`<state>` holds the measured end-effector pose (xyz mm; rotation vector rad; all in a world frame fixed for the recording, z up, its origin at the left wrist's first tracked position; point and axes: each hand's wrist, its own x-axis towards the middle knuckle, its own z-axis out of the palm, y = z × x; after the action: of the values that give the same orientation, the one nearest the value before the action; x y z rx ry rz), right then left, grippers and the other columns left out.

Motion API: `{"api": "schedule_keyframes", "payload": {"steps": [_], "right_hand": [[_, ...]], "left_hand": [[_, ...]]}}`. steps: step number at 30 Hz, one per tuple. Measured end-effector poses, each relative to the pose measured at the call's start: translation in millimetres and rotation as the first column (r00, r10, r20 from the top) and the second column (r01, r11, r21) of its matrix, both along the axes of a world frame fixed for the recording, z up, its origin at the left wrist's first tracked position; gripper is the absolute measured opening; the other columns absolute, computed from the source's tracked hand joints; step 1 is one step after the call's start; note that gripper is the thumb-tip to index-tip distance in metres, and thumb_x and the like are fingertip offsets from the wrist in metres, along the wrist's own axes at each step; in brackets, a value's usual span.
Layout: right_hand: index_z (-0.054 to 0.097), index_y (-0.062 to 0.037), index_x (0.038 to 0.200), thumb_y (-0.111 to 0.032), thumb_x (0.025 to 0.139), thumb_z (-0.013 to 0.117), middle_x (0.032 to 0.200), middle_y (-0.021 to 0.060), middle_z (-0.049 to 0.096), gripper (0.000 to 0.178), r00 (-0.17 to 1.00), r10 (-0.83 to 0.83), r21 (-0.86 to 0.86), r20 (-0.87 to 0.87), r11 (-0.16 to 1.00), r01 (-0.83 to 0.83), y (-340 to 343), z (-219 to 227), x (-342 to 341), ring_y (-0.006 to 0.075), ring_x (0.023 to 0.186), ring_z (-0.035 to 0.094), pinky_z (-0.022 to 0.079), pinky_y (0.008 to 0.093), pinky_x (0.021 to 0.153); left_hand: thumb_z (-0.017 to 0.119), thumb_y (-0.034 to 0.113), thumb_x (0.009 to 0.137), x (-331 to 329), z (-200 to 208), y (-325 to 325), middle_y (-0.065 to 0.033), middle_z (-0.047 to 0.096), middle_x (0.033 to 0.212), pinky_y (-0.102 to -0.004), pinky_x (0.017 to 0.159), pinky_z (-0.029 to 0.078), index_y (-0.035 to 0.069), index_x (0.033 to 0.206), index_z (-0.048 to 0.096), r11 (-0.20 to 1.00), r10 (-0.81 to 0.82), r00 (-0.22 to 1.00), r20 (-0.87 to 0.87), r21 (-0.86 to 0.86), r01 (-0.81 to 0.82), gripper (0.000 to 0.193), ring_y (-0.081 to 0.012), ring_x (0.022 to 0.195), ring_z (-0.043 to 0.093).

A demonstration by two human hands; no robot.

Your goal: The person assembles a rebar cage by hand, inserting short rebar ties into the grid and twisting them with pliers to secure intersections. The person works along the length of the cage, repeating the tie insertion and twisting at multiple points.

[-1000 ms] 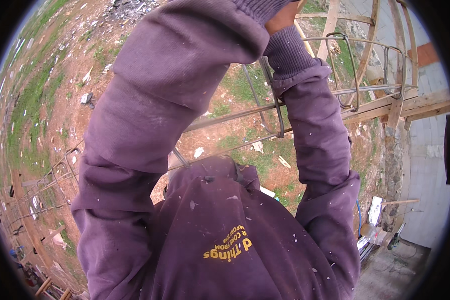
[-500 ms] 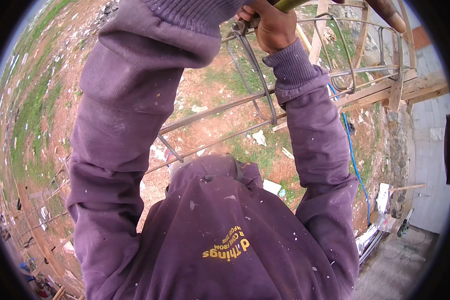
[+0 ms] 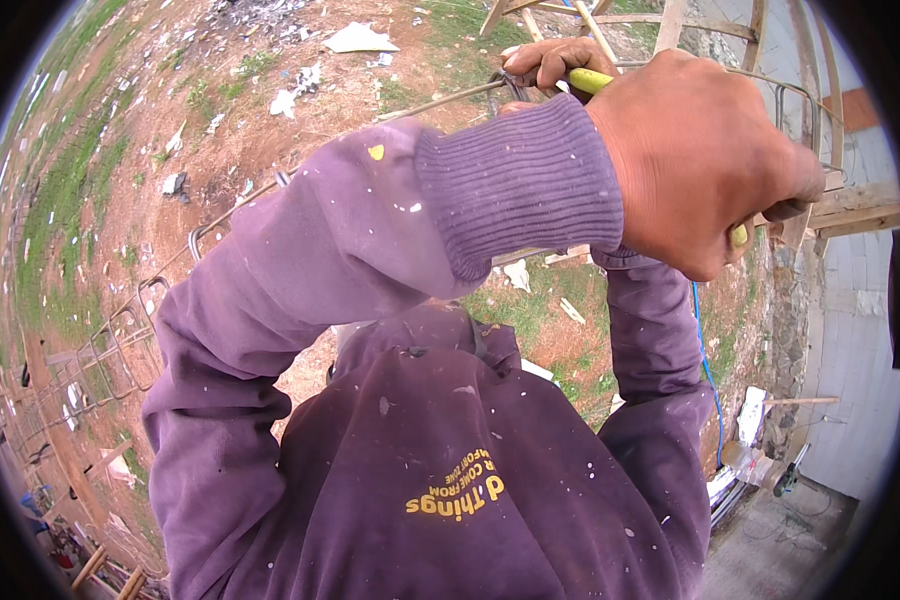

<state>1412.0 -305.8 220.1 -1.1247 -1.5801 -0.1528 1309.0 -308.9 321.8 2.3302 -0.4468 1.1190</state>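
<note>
My left arm reaches across to the right, and my left hand is closed round a tool with yellow-green handles. One handle shows beside my knuckles, another bit of it below my fist; the tool's head is hidden. Just beyond, my right hand has its fingers curled at a steel reinforcing bar, where a bent stirrup meets it. My left hand and sleeve cover most of my right hand and forearm. What lies under the right fingers is partly hidden.
Wooden props and planks stand at the right by a pale wall. A blue hose hangs down there. More bent stirrups run along the bar to the left. Below are grass, red soil and white scraps.
My left hand has come down and right with the yellow-green-handled tool, its forearm now crossing in front of my right arm. My right hand stays near the bar. The view has shifted slightly.
</note>
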Motion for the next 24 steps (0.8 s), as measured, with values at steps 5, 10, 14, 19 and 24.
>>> {"api": "schedule_keyframes", "payload": {"steps": [5,10,14,19,24], "right_hand": [[0.064,-0.0025,0.106,-0.023,0.089,0.071,0.092,0.0068,0.067,0.027,0.999,-0.011,0.007,-0.047,1.0,0.011,16,-6,3,0.016,0.079,0.064,0.051,0.0287,0.066],[0.064,-0.0022,0.107,-0.021,0.087,0.075,0.093,0.0062,0.066,0.03,0.993,-0.089,0.046,-0.078,0.995,0.093,22,13,-9,0.0156,0.081,0.062,0.049,0.0287,0.068],[0.063,-0.0019,0.108,-0.019,0.085,0.078,0.093,0.0057,0.065,0.032,0.937,0.109,-0.265,-0.331,0.943,-0.203,20,54,-2,0.0152,0.083,0.061,0.048,0.0288,0.07],[0.066,-0.003,0.102,-0.015,0.077,0.085,0.083,0.004,0.067,0.034,0.778,0.206,-0.186,-0.593,0.905,-0.382,25,53,10,0.0137,0.069,0.063,0.049,0.0265,0.055],[0.066,-0.0031,0.099,-0.015,0.077,0.085,0.081,0.0039,0.067,0.033,0.932,0.146,-0.177,-0.33,0.961,-0.214,15,26,22,0.0134,0.067,0.062,0.049,0.0264,0.054]], "left_hand": [[0.073,0.015,0.066,-13,42,27,-0.0072,0.06,0.069,-0.034,0.054,0.05,0.003,0.088,0.061,0.94,0.038,0.999,0.02,-0.341,-0.029,0.028,-0.0194,0.065,0.061],[0.076,0.021,0.075,-21,53,19,-0.0032,0.053,0.064,-0.0258,0.047,0.046,-0.004,0.089,0.057,0.748,0.398,0.911,0.113,-0.615,-0.25,0.034,-0.0107,0.054,0.052],[0.079,0.026,0.071,-32,49,48,-0.0043,0.053,0.062,-0.0275,0.048,0.048,-0.002,0.081,0.056,0.832,0.038,0.999,0.01,-0.555,-0.026,0.037,-0.0128,0.054,0.054],[0.084,0.031,0.066,-21,47,63,-0.0056,0.054,0.059,-0.0296,0.049,0.05,0.0,0.071,0.056,0.904,-0.079,0.996,0.033,-0.418,0.086,0.043,-0.0154,0.054,0.056],[0.083,0.025,0.062,14,18,13,-0.0085,0.057,0.062,-0.035,0.052,0.051,0.002,0.071,0.057,0.982,0.172,0.91,0.377,-0.135,-0.129,0.036,-0.0206,0.058,0.06]]}}
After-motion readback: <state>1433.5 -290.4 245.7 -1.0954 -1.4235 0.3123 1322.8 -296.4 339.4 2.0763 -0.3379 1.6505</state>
